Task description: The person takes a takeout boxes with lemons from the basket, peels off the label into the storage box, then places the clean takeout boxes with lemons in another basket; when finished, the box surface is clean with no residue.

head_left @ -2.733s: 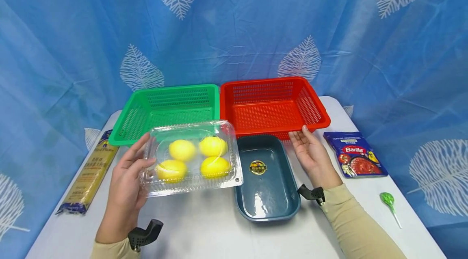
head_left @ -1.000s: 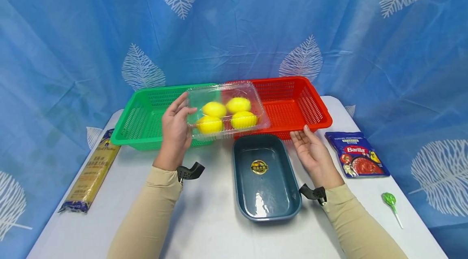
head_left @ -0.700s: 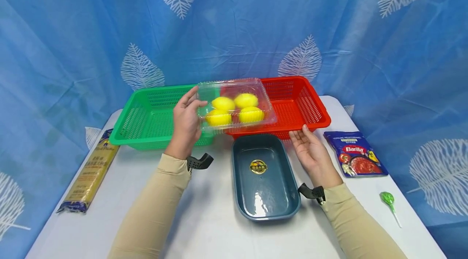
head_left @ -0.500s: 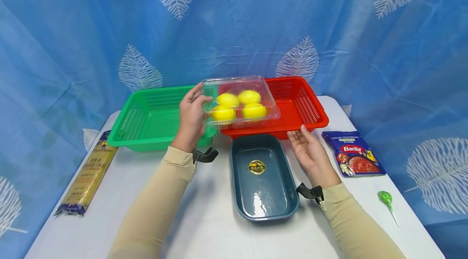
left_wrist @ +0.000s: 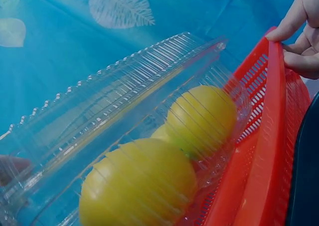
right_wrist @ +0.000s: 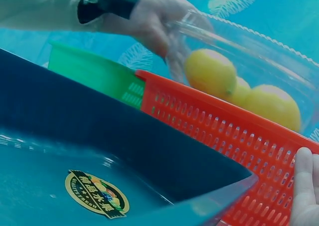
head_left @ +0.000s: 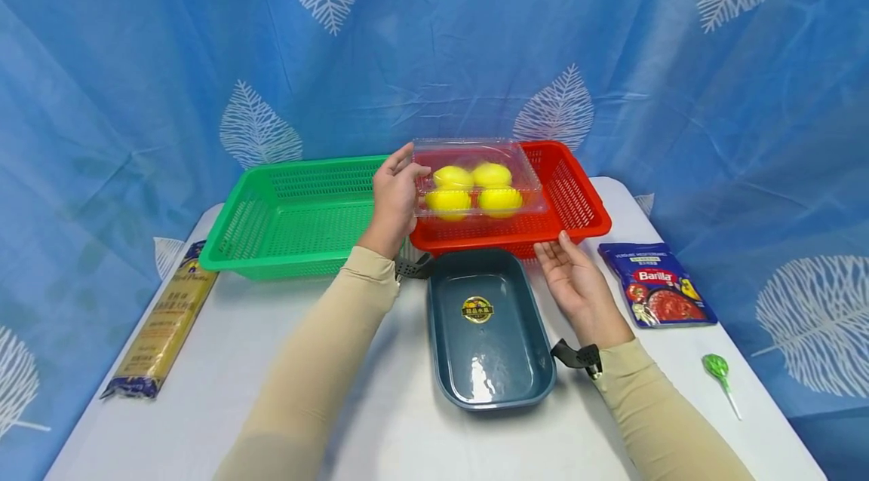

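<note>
My left hand (head_left: 396, 198) grips the left end of a clear plastic clamshell box (head_left: 532, 191) with several yellow lemons (head_left: 500, 199) inside. The box hangs over the red basket (head_left: 577, 202), tilted; in the left wrist view its lemons show low against the basket's inside. At the basket's front rim is my right hand (head_left: 577, 289), palm upward, its thumb at the rim and its fingers against the outer wall, pinching the edge. A dark blue plastic tray (head_left: 485, 360) with a gold fruit sticker stands in front of the basket, between my forearms.
A green basket (head_left: 285, 262) adjoins the red one on the left. A long pasta packet (head_left: 163, 323) lies at the table's left edge. On the right lie a blue Barilla sauce pouch (head_left: 657, 285) and a green lollipop (head_left: 717, 368). A blue leaf-patterned curtain (head_left: 434, 36) hangs behind.
My left hand has carried the clamshell box rightward and away from me, from in front of the green basket to over the red one. The right hand stays at the red basket's rim.
</note>
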A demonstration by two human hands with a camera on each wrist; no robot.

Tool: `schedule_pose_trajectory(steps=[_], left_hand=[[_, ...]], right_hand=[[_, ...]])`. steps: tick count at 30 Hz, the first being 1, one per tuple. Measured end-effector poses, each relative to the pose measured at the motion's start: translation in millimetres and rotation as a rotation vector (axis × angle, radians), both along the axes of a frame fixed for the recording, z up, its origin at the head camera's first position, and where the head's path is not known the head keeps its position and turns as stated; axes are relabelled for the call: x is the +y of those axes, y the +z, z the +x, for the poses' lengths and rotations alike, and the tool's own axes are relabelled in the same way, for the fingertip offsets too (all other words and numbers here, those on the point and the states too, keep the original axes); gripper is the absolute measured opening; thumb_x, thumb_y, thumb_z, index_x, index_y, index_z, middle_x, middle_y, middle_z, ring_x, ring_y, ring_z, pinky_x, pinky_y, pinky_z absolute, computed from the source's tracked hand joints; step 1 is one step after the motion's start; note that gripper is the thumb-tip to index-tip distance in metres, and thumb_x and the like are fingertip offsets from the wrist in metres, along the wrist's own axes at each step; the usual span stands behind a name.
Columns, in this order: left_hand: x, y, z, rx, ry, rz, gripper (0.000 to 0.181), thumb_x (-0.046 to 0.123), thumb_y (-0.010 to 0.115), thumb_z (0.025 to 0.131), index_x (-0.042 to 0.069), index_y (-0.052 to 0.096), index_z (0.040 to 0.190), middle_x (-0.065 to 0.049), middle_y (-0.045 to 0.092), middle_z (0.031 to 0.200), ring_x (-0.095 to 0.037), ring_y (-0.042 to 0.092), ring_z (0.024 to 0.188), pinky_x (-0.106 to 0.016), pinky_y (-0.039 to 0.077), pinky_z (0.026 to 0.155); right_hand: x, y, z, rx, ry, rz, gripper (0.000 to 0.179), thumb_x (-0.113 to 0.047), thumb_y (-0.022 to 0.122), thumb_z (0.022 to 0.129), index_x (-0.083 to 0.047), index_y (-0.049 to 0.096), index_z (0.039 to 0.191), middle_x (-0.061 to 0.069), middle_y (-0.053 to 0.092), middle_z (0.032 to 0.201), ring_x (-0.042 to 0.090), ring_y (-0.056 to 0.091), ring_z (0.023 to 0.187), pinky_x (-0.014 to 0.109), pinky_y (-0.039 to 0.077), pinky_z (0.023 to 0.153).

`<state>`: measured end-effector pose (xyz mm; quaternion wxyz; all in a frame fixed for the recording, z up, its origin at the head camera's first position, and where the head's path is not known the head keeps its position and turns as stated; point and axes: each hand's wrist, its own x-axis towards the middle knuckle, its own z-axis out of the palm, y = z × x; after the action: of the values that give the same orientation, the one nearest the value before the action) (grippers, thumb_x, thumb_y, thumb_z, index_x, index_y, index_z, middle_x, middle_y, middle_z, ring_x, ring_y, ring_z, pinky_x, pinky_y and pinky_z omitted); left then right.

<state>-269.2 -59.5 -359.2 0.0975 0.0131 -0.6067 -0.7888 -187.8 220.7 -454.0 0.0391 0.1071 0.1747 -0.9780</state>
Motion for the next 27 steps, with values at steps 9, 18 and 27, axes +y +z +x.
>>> schedule_pose_trajectory(steps=[9, 18, 27], left_hand=[[27.4, -8.1, -20.8, -0.031, 0.031, 0.009, 0.054, 0.001, 0.067, 0.095, 0.012, 0.062, 0.147, -0.007, 0.053, 0.152, -0.011, 0.034, 0.050, -0.022, 0.036, 0.049], [47.4, -27.5, -32.5, -0.078, 0.028, -0.085, 0.052, 0.001, 0.069, 0.095, 0.007, 0.062, 0.147, -0.008, 0.057, 0.148, -0.025, 0.061, 0.103, -0.039, 0.060, 0.085], [57.2, -36.5, -36.1, -0.122, 0.000, -0.171, 0.047, 0.007, 0.069, 0.097, 0.009, 0.058, 0.143, -0.007, 0.058, 0.136, -0.024, 0.057, 0.113, -0.033, 0.059, 0.088]], right_hand=[[-1, -0.5, 0.0, -0.004, 0.003, 0.018, 0.039, -0.008, 0.059, 0.107, -0.011, 0.045, 0.143, 0.012, 0.062, 0.123, 0.024, 0.067, 0.104, 0.036, 0.050, 0.104], [-1, -0.5, 0.6, -0.017, -0.008, 0.049, 0.049, -0.009, 0.060, 0.107, -0.013, 0.038, 0.151, 0.011, 0.060, 0.124, 0.023, 0.066, 0.105, 0.036, 0.051, 0.103], [2, -0.4, 0.2, -0.011, -0.006, 0.059, 0.056, -0.009, 0.063, 0.105, -0.015, 0.036, 0.154, 0.009, 0.059, 0.125, 0.022, 0.064, 0.109, 0.036, 0.051, 0.104]])
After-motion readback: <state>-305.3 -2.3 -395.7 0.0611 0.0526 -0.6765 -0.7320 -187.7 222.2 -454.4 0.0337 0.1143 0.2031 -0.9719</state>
